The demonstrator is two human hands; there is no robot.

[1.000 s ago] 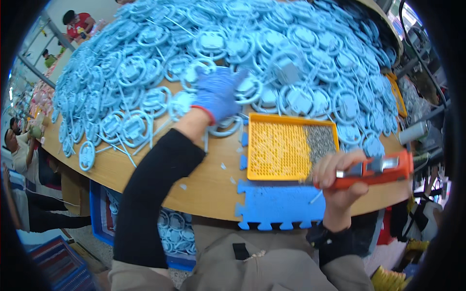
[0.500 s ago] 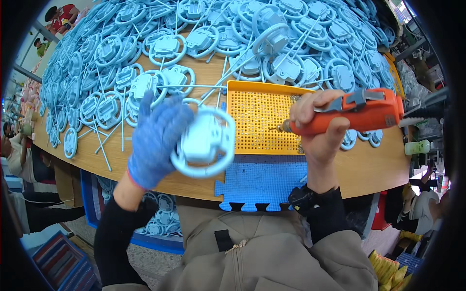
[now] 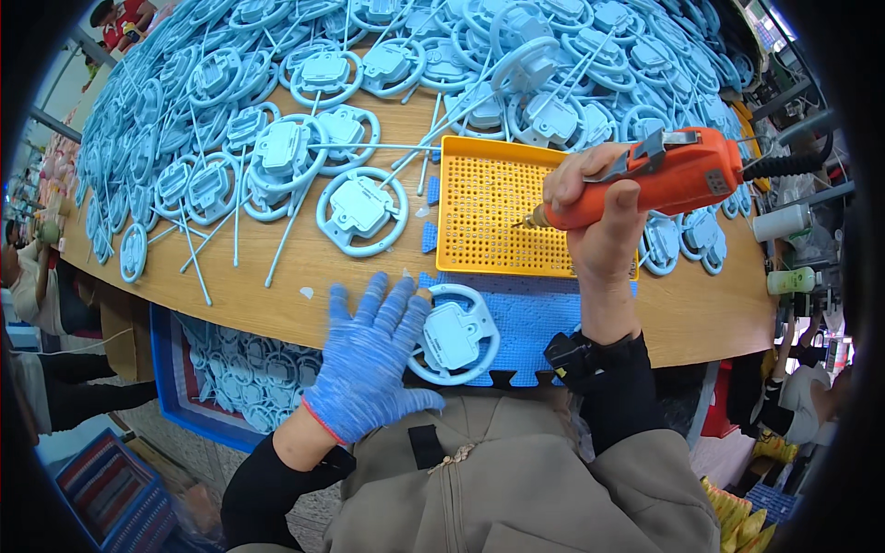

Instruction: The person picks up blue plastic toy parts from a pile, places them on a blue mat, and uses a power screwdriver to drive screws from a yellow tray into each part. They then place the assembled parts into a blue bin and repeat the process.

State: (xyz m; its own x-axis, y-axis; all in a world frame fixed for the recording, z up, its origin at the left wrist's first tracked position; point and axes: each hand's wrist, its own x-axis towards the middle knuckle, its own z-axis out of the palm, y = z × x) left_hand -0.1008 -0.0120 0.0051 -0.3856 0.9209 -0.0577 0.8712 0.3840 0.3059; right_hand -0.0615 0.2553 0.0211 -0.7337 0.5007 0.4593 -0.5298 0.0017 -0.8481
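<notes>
A light-blue toy steering wheel [image 3: 454,337] lies on the blue foam mat [image 3: 539,318] at the table's front edge. Just left of it is my left hand [image 3: 373,355] in a blue knitted glove, fingers spread and palm down; its fingertips come up to the rim, and whether they touch it I cannot tell. My right hand [image 3: 599,198] is wrapped round an orange electric screwdriver [image 3: 668,180]. The tool's tip points left, over the yellow perforated tray [image 3: 498,263], where small screws sit in many of the holes.
A big heap of light-blue wheels and thin rods [image 3: 323,69] covers the far table. One wheel [image 3: 361,210] lies apart, left of the tray. Below the table's left edge stands a blue bin [image 3: 171,387] of similar parts. A black coiled cable [image 3: 784,166] runs from the screwdriver.
The wheel went from my left hand down onto the mat, and that hand has opened. My right hand with the screwdriver has moved slightly up and left.
</notes>
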